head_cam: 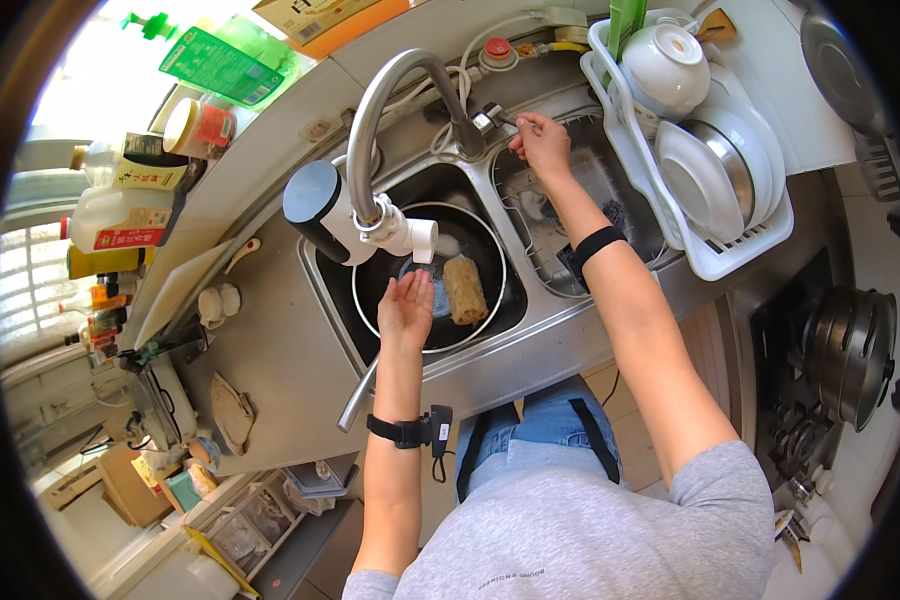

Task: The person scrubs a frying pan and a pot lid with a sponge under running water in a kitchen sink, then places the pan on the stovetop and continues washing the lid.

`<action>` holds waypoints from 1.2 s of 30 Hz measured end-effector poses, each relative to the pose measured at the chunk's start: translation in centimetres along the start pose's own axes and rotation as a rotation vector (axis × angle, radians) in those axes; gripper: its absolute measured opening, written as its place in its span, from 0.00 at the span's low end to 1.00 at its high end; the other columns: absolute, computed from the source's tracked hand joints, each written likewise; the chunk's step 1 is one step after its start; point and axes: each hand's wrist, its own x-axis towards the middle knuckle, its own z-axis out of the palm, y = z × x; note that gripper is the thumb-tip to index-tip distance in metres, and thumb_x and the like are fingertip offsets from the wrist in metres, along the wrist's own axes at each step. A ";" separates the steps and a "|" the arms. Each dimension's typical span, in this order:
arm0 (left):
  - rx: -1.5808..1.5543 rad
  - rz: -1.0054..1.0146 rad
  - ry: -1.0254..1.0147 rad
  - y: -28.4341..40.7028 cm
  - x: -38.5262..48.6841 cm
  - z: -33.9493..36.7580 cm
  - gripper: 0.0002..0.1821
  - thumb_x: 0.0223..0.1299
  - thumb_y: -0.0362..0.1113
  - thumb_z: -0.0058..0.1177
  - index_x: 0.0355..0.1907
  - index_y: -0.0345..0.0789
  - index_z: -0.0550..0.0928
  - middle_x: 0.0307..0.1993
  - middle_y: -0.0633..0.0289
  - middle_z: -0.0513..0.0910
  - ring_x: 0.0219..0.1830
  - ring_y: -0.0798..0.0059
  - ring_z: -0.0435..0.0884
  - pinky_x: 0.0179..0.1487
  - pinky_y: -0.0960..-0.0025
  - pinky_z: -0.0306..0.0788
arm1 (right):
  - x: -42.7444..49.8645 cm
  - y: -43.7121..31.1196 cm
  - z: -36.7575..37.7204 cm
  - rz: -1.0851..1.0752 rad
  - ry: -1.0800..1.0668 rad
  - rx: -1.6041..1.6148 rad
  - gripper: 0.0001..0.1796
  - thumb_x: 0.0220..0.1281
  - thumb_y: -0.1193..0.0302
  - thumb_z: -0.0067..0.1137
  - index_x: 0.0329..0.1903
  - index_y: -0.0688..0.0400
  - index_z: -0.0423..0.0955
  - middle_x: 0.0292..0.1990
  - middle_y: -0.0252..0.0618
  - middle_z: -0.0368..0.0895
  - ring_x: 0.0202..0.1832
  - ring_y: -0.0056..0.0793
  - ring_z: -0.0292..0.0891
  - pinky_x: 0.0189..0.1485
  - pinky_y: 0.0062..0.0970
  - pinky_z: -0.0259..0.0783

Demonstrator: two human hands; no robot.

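Note:
My left hand [407, 309] is held palm up and slightly cupped, with nothing in it. It is just below the white outlet of a faucet-mounted water filter [423, 238], over the rim of a frying pan [499, 259]. Inside the pan, which sits in the left sink basin [514, 300], lie a loofah sponge [466, 291] and a small pale round thing [447, 245]. My right hand [541, 146] grips the end of the faucet lever [504, 115], above the right basin. From the lever's base rises the curved metal faucet spout [362, 127]. The pan's handle [358, 397] juts past the counter edge.
A white dish rack [690, 251] with bowls and plates stands right of the sink. Bottles and jars [202, 127] line the windowsill at left. A folded cloth [231, 414] lies on the steel counter. Farther right, a lidded pot [851, 356] is on the stove.

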 end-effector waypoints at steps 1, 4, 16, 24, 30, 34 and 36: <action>-0.002 -0.015 0.009 -0.1 0.2 0.1 0.21 0.66 0.44 0.37 0.47 0.24 0.68 0.53 0.47 0.69 0.57 0.59 0.68 0.61 0.61 0.61 | 0.0 0.0 -0.1 0.009 -0.005 -0.020 0.15 0.59 0.68 0.53 0.46 0.63 0.73 0.19 0.36 0.78 0.17 0.15 0.70 0.19 0.16 0.67; 0.013 0.017 0.030 -0.5 0.3 -0.2 0.22 0.65 0.44 0.39 0.48 0.24 0.66 0.52 0.47 0.69 0.56 0.58 0.68 0.61 0.61 0.62 | 0.1 0.1 -0.2 0.048 0.005 0.023 0.13 0.60 0.68 0.52 0.43 0.63 0.76 0.20 0.36 0.79 0.18 0.16 0.72 0.20 0.17 0.69; 0.010 -0.005 0.069 -1.1 0.7 -0.7 0.26 0.66 0.43 0.37 0.56 0.22 0.59 0.58 0.44 0.63 0.60 0.54 0.64 0.61 0.59 0.62 | 1.2 0.7 -0.1 0.095 0.060 0.155 0.13 0.61 0.67 0.52 0.38 0.65 0.77 0.21 0.38 0.79 0.17 0.18 0.72 0.21 0.18 0.72; -0.001 -0.016 0.067 -1.0 0.9 0.6 0.22 0.66 0.44 0.36 0.51 0.25 0.65 0.54 0.48 0.67 0.59 0.60 0.65 0.63 0.61 0.58 | 1.3 0.7 -0.1 0.086 0.067 0.162 0.13 0.61 0.67 0.51 0.37 0.66 0.77 0.21 0.37 0.78 0.18 0.19 0.72 0.21 0.19 0.72; -0.011 -0.006 0.065 -0.6 1.1 0.8 0.24 0.67 0.44 0.35 0.55 0.25 0.62 0.57 0.50 0.64 0.61 0.61 0.62 0.63 0.62 0.57 | 1.7 0.7 -0.3 0.105 0.054 0.163 0.14 0.62 0.66 0.50 0.40 0.65 0.76 0.21 0.38 0.78 0.18 0.20 0.73 0.22 0.19 0.72; 0.030 -0.004 0.059 -0.8 0.9 1.2 0.26 0.67 0.43 0.32 0.58 0.24 0.58 0.60 0.46 0.60 0.63 0.56 0.59 0.65 0.59 0.54 | 0.0 1.2 0.3 0.039 0.099 0.261 0.15 0.65 0.65 0.46 0.44 0.64 0.72 0.23 0.38 0.77 0.18 0.19 0.71 0.20 0.19 0.71; 0.062 0.003 0.063 -1.0 1.3 1.4 0.25 0.67 0.43 0.32 0.58 0.25 0.59 0.60 0.47 0.62 0.63 0.58 0.60 0.65 0.60 0.55 | -2.5 1.5 1.5 0.136 0.140 0.351 0.13 0.65 0.65 0.43 0.43 0.62 0.69 0.24 0.38 0.76 0.18 0.20 0.69 0.19 0.19 0.69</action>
